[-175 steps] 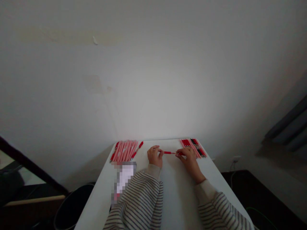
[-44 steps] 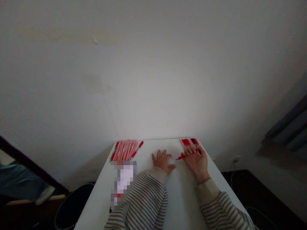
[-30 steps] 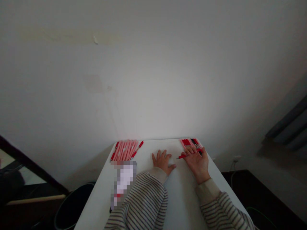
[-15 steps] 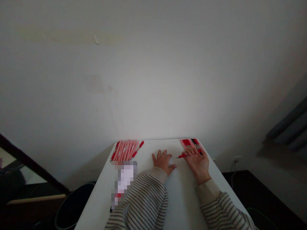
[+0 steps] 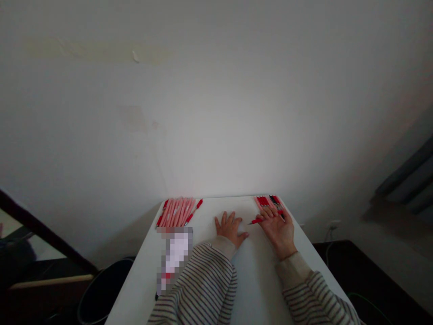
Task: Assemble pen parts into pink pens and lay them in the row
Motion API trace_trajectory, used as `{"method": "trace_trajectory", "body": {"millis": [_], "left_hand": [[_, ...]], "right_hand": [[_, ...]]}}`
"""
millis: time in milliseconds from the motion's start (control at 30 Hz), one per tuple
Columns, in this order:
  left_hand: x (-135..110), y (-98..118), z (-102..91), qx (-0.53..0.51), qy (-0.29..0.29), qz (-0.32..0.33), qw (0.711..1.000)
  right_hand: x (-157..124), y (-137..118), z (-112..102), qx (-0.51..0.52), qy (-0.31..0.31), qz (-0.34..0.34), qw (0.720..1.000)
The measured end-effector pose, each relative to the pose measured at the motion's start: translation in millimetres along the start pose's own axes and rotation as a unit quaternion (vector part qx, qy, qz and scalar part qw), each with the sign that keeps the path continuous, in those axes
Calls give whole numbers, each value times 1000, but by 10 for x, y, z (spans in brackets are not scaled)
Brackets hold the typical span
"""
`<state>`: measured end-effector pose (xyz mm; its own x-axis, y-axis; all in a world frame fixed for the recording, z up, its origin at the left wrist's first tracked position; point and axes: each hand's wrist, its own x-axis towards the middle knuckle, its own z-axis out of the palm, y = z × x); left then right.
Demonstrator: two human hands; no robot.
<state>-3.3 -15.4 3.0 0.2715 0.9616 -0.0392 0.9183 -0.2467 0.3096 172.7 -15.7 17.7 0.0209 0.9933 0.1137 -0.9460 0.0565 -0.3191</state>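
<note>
My left hand (image 5: 230, 229) lies palm down on the white table (image 5: 250, 280), its fingers spread and nothing in it. To its right, my right hand (image 5: 279, 230) is turned palm up with the fingers curled over a red pen (image 5: 256, 221). The pen's pointed tip sticks out toward my left hand; its middle is covered by my fingers. Just beyond my right hand is a group of red, pink and black pens (image 5: 263, 201), partly hidden by the fingers. At the far left corner lies a bundle of several pink pens with red parts (image 5: 178, 212).
A blurred-out flat object with a dark edge (image 5: 177, 253) lies left of my left sleeve. Behind the table rises a pale wall (image 5: 216, 113). A dark bin (image 5: 106, 289) stands on the floor at the left, and a wall socket (image 5: 334, 224) is at the right.
</note>
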Motion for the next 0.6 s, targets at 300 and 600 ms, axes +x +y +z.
{"method": "trace_trajectory", "body": {"millis": [300,600], "left_hand": [[14,-11,14,-14,13,0,1000],[46,-37,17,-36,12,-4,999]], "right_hand": [[13,13,-9,-27,-7,6,1000],[69,9,-65,-30,10,5,999]]}}
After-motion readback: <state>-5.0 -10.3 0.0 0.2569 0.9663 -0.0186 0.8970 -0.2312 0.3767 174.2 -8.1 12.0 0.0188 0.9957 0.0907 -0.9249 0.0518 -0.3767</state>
